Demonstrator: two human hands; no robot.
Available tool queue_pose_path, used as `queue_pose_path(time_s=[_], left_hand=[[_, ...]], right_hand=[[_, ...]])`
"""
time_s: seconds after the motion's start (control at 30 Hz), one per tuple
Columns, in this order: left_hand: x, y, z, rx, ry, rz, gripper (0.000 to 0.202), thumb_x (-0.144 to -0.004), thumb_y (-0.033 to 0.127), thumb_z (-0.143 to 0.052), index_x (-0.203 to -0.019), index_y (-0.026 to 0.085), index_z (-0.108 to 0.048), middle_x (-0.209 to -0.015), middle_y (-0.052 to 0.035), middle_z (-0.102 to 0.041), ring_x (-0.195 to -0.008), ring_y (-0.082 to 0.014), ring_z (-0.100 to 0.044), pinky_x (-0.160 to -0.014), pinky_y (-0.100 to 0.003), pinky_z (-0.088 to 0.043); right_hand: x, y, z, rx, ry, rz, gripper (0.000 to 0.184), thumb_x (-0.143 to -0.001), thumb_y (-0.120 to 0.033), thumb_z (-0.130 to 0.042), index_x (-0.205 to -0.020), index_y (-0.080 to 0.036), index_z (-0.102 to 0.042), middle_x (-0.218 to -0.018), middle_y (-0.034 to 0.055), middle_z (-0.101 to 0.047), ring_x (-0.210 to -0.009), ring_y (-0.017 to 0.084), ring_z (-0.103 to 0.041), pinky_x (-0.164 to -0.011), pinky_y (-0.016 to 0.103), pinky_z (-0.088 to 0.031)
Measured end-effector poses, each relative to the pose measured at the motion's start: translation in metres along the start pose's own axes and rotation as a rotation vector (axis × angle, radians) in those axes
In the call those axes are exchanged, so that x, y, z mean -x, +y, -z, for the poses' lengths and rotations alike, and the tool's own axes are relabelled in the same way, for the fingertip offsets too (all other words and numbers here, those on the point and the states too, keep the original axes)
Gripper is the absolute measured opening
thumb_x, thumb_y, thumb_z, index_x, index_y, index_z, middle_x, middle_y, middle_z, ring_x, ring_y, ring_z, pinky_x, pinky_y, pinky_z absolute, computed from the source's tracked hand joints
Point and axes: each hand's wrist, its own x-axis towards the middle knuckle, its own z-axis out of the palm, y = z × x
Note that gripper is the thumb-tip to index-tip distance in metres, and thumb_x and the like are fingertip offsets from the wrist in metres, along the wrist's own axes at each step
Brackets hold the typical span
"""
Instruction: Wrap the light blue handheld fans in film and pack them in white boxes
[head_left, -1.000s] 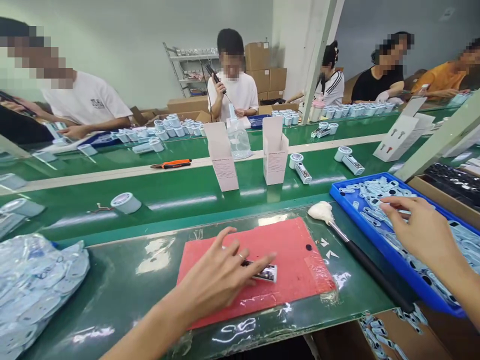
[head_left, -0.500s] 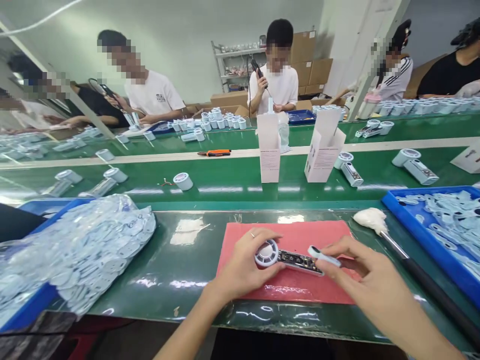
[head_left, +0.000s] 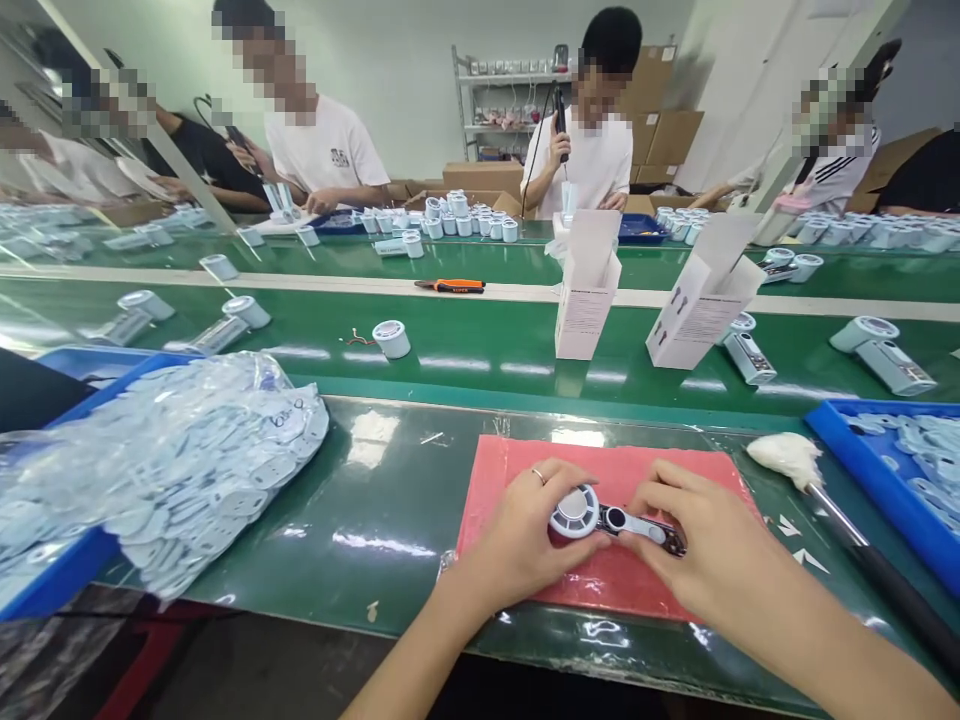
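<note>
A small hand-held fan, with a round pale-blue head and an open handle showing a circuit board, lies on the red mat at the bench's front. My left hand is closed round its round head. My right hand presses a pale-blue cover piece onto the handle with pinched fingers.
A clear bag of pale-blue parts fills a blue bin at the left. Another blue tray of parts sits at the right, with a white-tipped brush beside it. Two white boxes and fans ride the green conveyor. Several people work opposite.
My right hand left the blue tray with a cover piece and brought it onto the fan's handle. My left hand lifted and turned the fan. The view swung left.
</note>
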Motion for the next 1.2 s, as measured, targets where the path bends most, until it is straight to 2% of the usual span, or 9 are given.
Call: queue_pose_path(time_s=[0.1,0.33,0.63,0.77,0.87,0.97,1.07,1.13,1.2], left_hand=[[0.001,-0.001,-0.001,-0.009,-0.006,-0.002,0.043,-0.092,0.031,-0.083,-0.13,0.031,-0.063,-0.128,-0.0054,-0.072,-0.118,-0.0278,-0.069,-0.102,-0.043,-0.054],[0.002,-0.001,-0.002,-0.026,-0.014,-0.015,0.045,-0.094,0.028,-0.081,-0.133,0.031,-0.06,-0.129,-0.0057,-0.07,-0.117,-0.0278,-0.068,-0.101,-0.045,-0.053],[0.004,-0.001,-0.005,-0.079,0.021,-0.069,0.046,-0.091,0.027,-0.083,-0.131,0.027,-0.061,-0.123,-0.0056,-0.07,-0.111,-0.0263,-0.069,-0.095,-0.041,-0.056],[0.003,0.0,-0.006,-0.094,0.03,-0.075,0.045,-0.092,0.029,-0.084,-0.13,0.026,-0.062,-0.124,-0.0069,-0.07,-0.109,-0.026,-0.069,-0.094,-0.041,-0.056],[0.004,-0.001,-0.006,-0.095,0.025,-0.084,0.045,-0.092,0.029,-0.084,-0.131,0.025,-0.062,-0.125,-0.0072,-0.069,-0.111,-0.0255,-0.069,-0.096,-0.041,-0.056],[0.005,-0.002,-0.005,-0.132,0.052,-0.117,0.047,-0.093,0.031,-0.083,-0.134,0.025,-0.06,-0.128,-0.0072,-0.069,-0.113,-0.0251,-0.068,-0.099,-0.042,-0.055],[0.005,-0.001,-0.006,-0.221,0.164,-0.264,0.06,-0.096,0.038,-0.082,-0.147,0.022,-0.054,-0.14,-0.0121,-0.067,-0.121,-0.028,-0.063,-0.106,-0.046,-0.051],[0.004,0.0,-0.006,-0.259,0.26,-0.398,0.061,-0.099,0.041,-0.078,-0.151,0.02,-0.052,-0.138,-0.0115,-0.071,-0.119,-0.0274,-0.061,-0.108,-0.046,-0.048],[0.004,0.001,-0.007,-0.262,0.315,-0.473,0.043,-0.105,0.037,-0.071,-0.143,0.023,-0.06,-0.12,-0.0049,-0.079,-0.107,-0.0232,-0.062,-0.103,-0.043,-0.048]], right_hand=[[-0.002,-0.005,0.004,0.022,-0.049,0.028,0.019,-0.099,-0.029,-0.059,-0.082,-0.026,-0.067,-0.091,0.0021,-0.067,-0.062,0.016,-0.061,-0.055,0.033,-0.047],[-0.013,0.002,0.004,0.065,-0.161,0.067,0.019,-0.094,-0.021,-0.061,-0.075,-0.025,-0.062,-0.078,0.0,-0.062,-0.065,0.018,-0.06,-0.055,0.032,-0.043],[-0.014,0.007,0.004,0.061,-0.2,0.156,0.021,-0.095,-0.013,-0.057,-0.076,-0.022,-0.061,-0.078,0.0013,-0.059,-0.067,0.017,-0.058,-0.058,0.03,-0.043],[-0.01,0.004,0.001,0.057,-0.177,0.222,0.023,-0.099,-0.014,-0.053,-0.081,-0.021,-0.064,-0.082,0.0015,-0.061,-0.07,0.015,-0.061,-0.059,0.029,-0.047],[-0.003,-0.002,-0.004,0.1,-0.055,0.201,0.028,-0.1,-0.012,-0.047,-0.081,-0.021,-0.064,-0.081,0.0023,-0.061,-0.069,0.016,-0.062,-0.057,0.029,-0.046],[0.009,-0.007,-0.005,0.194,0.122,0.152,0.031,-0.106,-0.019,-0.044,-0.084,-0.022,-0.065,-0.084,0.0042,-0.065,-0.071,0.018,-0.064,-0.055,0.03,-0.046],[0.017,-0.009,0.0,0.134,0.221,0.104,0.024,-0.11,-0.037,-0.054,-0.102,-0.025,-0.073,-0.1,0.0042,-0.074,-0.079,0.018,-0.072,-0.058,0.028,-0.054],[0.018,-0.012,0.003,-0.056,0.156,0.018,0.026,-0.109,-0.045,-0.057,-0.109,-0.028,-0.076,-0.102,0.0021,-0.077,-0.082,0.017,-0.074,-0.063,0.024,-0.057],[0.018,-0.016,0.001,-0.288,0.014,-0.101,0.031,-0.109,-0.051,-0.057,-0.109,-0.029,-0.079,-0.095,0.0006,-0.077,-0.081,0.017,-0.074,-0.065,0.022,-0.059]])
